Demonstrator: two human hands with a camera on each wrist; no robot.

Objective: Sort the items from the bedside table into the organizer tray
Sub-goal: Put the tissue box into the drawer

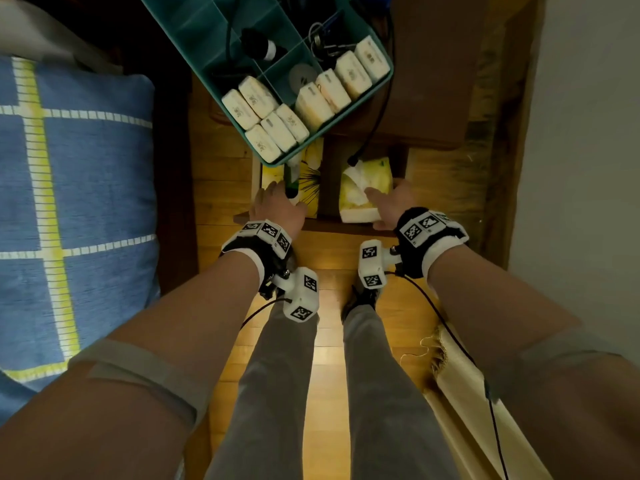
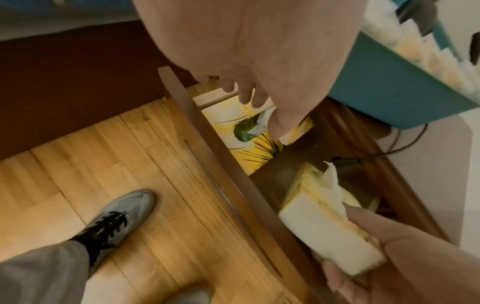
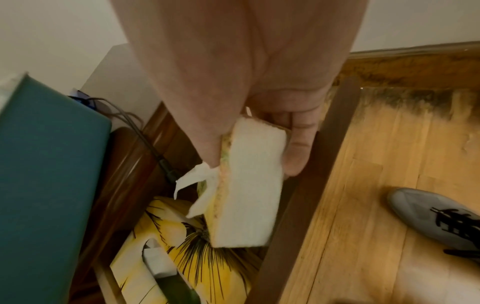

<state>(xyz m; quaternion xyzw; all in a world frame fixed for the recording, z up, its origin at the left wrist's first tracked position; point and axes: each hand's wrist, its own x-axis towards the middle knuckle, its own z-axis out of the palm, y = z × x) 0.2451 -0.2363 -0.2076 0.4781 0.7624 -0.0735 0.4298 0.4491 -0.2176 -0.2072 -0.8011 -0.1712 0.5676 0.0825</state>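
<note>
The teal organizer tray sits on the bedside table and holds several white tissue packs, a black item and keys. Below it a drawer stands pulled out. My right hand grips a yellow soft tissue pack at the drawer's right, thumb on top and fingers underneath, as the right wrist view shows on the pack. My left hand hovers with straight fingers over a green bottle lying on a yellow floral box; the thumb is close to the bottle.
A black cable hangs from the table top into the drawer, its plug beside the tissue pack. A bed with a blue blanket is at the left and a wall at the right. My feet stand on the wooden floor before the drawer.
</note>
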